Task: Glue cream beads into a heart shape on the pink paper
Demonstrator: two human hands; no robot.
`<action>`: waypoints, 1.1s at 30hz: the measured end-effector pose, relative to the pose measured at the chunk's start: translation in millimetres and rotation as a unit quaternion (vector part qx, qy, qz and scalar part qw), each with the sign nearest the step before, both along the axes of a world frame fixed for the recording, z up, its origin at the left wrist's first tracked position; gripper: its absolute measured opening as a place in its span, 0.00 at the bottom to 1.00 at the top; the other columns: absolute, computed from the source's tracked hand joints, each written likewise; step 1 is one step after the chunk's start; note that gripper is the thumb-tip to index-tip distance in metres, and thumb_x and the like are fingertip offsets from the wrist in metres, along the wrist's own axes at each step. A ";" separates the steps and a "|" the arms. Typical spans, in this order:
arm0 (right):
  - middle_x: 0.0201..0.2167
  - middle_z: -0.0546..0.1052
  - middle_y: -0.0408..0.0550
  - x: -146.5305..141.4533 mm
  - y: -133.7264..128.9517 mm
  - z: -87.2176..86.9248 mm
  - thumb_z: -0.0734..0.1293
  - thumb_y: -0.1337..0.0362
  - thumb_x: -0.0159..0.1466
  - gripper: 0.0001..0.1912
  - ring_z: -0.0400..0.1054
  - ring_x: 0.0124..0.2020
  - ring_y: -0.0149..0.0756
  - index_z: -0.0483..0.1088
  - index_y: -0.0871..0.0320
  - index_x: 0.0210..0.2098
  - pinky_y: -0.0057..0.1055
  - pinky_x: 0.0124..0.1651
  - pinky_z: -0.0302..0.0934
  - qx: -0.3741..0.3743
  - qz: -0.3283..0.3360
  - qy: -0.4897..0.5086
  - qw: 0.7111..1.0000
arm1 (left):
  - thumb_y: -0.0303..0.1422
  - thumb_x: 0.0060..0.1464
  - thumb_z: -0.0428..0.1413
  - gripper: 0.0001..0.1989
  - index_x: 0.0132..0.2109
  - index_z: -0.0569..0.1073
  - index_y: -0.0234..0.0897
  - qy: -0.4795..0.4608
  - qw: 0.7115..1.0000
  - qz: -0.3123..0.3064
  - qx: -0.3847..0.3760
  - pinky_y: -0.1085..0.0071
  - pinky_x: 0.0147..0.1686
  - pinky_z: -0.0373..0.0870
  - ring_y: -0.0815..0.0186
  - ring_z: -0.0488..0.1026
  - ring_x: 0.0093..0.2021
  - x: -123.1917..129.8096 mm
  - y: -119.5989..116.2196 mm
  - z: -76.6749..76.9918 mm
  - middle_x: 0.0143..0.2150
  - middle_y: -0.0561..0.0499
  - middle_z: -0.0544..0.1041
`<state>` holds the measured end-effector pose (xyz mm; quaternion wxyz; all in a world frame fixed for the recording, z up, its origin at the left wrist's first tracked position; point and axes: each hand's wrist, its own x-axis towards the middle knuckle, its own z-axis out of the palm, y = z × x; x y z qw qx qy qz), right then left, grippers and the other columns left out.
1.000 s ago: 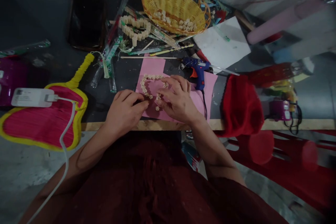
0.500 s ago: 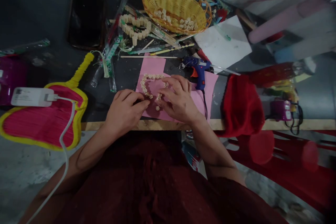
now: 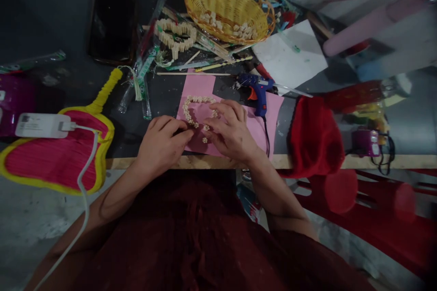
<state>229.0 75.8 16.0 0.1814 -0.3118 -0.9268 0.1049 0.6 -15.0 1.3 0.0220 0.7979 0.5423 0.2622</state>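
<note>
On a pink sheet of paper lies a curved outline of small pale flower-shaped clusters, bent round like a loop. My left hand rests at its lower left, fingers curled and thumb against the index finger; anything between them is hidden. From the right, my right hand reaches over the outline. Its thumb and index fingertips sit around one small cluster, while the other fingers stretch across the right side and cover part of it. A single loose cluster lies just below.
A blue glue gun lies beside my right hand, its cord running down. Behind are a yellow wicker basket with pale clusters, a wooden-stick ornament, and a phone. A pink-and-yellow fan-like piece and red cloth flank the work.
My right hand has shifted very slightly, its fingertips still at the small cluster. My left hand has barely moved, and the outline keeps its shape.
</note>
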 end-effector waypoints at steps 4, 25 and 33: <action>0.63 0.72 0.50 2.0 0.3 2.2 0.67 0.54 0.72 0.10 0.59 0.66 0.52 0.76 0.48 0.50 0.55 0.66 0.57 -0.008 -0.003 0.008 1.000 | 0.26 0.65 0.56 0.11 0.47 0.81 0.43 -0.001 1.000 0.001 -0.016 0.57 0.43 0.68 0.55 0.72 0.46 0.1 -0.2 1.0 0.44 0.47 0.81; 0.52 0.78 0.48 -6.5 -26.6 -0.9 0.71 0.63 0.69 0.02 0.63 0.56 0.47 0.78 0.49 0.41 0.49 0.60 0.60 0.041 -0.063 0.054 0.996 | 0.24 0.63 0.55 0.13 0.47 0.81 0.43 0.000 1.000 0.000 -0.022 0.57 0.44 0.67 0.55 0.72 0.47 -1.6 -0.8 -1.7 0.45 0.47 0.81; 0.54 0.77 0.49 -13.6 -21.3 -5.0 0.71 0.62 0.70 0.02 0.64 0.58 0.47 0.77 0.50 0.41 0.48 0.60 0.59 0.078 -0.065 0.047 0.994 | 0.25 0.64 0.55 0.11 0.47 0.81 0.42 -0.011 1.000 -0.003 -0.005 0.58 0.43 0.67 0.56 0.71 0.46 -1.1 0.2 -0.4 0.44 0.48 0.81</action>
